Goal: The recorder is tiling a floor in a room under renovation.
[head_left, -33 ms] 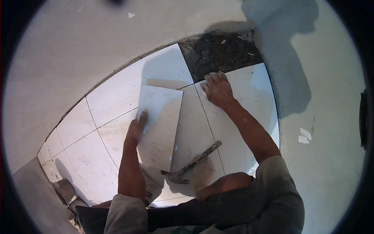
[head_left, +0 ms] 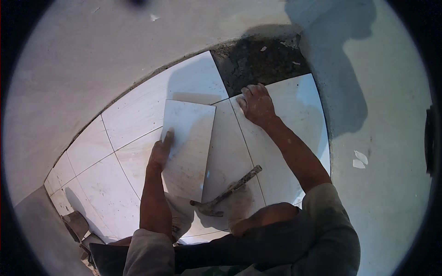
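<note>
My left hand (head_left: 162, 149) grips the left edge of a loose rectangular white tile (head_left: 189, 147), its thumb on the top face; the tile lies over my lap and the floor. My right hand (head_left: 253, 103) rests with bent, slightly parted, dusty fingers at the edge of a laid floor tile (head_left: 290, 101), beside a dark, rough untiled patch (head_left: 258, 62), and holds nothing. A hammer (head_left: 237, 184) with a mottled handle lies below the loose tile, between my arms.
Laid white tiles (head_left: 92, 193) run along the curved-looking bottom of pale walls (head_left: 83, 64) (head_left: 382, 193). Dark, curved objects (head_left: 76, 225) lie at the lower left. My shadow falls on the right wall, which has two small white flakes (head_left: 359, 161).
</note>
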The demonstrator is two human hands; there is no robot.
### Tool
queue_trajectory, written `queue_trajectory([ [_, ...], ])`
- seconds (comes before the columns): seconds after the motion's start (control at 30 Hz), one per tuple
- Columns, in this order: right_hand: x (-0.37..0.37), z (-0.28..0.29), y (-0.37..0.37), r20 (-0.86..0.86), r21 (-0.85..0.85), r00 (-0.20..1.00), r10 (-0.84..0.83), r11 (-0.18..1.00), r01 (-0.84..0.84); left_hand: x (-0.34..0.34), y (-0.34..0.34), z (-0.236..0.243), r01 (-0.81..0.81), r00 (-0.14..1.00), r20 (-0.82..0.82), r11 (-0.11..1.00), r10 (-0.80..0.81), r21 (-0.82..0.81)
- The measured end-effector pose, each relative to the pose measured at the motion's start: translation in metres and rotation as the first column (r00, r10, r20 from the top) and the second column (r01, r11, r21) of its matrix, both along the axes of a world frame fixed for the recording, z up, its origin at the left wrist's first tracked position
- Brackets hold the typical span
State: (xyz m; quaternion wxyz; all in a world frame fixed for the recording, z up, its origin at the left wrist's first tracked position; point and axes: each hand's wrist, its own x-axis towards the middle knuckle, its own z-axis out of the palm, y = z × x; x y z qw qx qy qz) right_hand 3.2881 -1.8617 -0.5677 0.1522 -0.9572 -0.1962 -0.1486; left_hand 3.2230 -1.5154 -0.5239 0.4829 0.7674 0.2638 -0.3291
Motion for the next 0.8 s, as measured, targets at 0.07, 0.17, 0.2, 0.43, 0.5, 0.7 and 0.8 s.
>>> queue_trajectory([
  [0.07, 0.003, 0.008, 0.005, -0.268, -0.088, 0.960, -0.075, 0.995, 0.054, -0.002, -0.001, 0.001, 0.004, 1.000, -0.003, 1.000, -0.004, 0.026],
  [0.17, 0.006, 0.011, 0.003, -0.324, -0.081, 0.944, -0.064, 0.996, 0.039, -0.004, -0.001, 0.002, -0.070, 0.997, 0.030, 0.994, 0.072, -0.081],
  [0.2, 0.006, 0.009, -0.001, -0.325, -0.083, 0.943, -0.066, 0.996, 0.041, -0.002, 0.002, -0.003, -0.056, 0.998, 0.026, 0.997, 0.057, -0.057],
  [0.43, 0.015, 0.012, -0.022, -0.138, -0.172, 0.990, -0.031, 0.985, 0.007, -0.005, 0.008, -0.012, -0.065, 0.997, 0.031, 0.994, 0.068, -0.082],
  [0.5, 0.016, 0.012, -0.020, -0.235, -0.220, 0.970, -0.055, 0.975, 0.002, -0.004, 0.005, -0.009, -0.072, 0.993, 0.087, 0.996, 0.076, -0.055],
  [0.7, 0.015, -0.003, -0.019, -0.077, -0.168, 0.994, -0.083, 0.983, 0.069, -0.003, -0.008, 0.006, -0.149, 0.989, -0.021, 0.989, 0.149, -0.010],
  [0.8, 0.015, -0.005, -0.014, -0.005, -0.066, 0.998, -0.059, 0.996, 0.058, -0.002, -0.003, 0.006, -0.114, 0.993, 0.018, 0.993, 0.114, -0.021],
])
